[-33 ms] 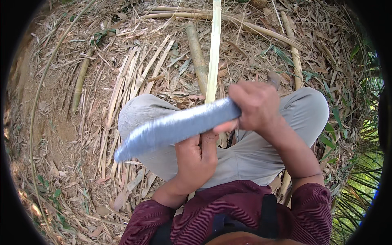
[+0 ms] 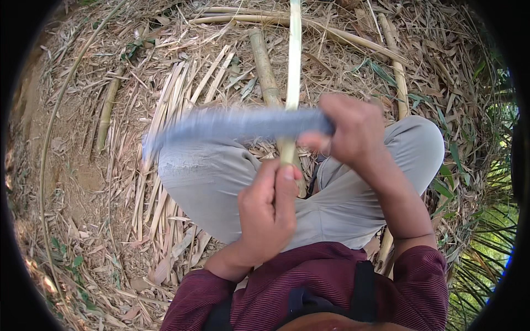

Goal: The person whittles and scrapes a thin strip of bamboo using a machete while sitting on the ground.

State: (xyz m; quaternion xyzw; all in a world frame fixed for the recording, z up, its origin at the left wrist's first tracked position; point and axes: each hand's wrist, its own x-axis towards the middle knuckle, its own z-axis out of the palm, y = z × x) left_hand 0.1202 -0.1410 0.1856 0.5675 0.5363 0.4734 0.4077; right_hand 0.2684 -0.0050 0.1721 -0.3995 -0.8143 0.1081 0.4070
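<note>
A long pale bamboo strip [image 2: 294,60] runs away from me between my knees. My left hand [image 2: 269,218] is closed round its near end, with the thumb along it. In my right hand [image 2: 356,129], closed on the handle, is a machete [image 2: 237,126] whose broad grey blade lies crosswise over the strip, its tip toward the left. Motion smears the blade, and I cannot tell whether its edge touches the strip. Most of the handle is hidden by the fingers.
Split bamboo strips [image 2: 165,110] lie in a bundle beyond my left knee [image 2: 193,171]. A bamboo pole [image 2: 264,69] lies ahead, another [image 2: 396,66] to the right, and a long curved stalk [image 2: 53,121] at the left. Dry leaves and shavings litter the ground.
The machete and my right hand have moved forward along the strip, away from my left hand. The strip's near end and my left thumb now show below the blade.
</note>
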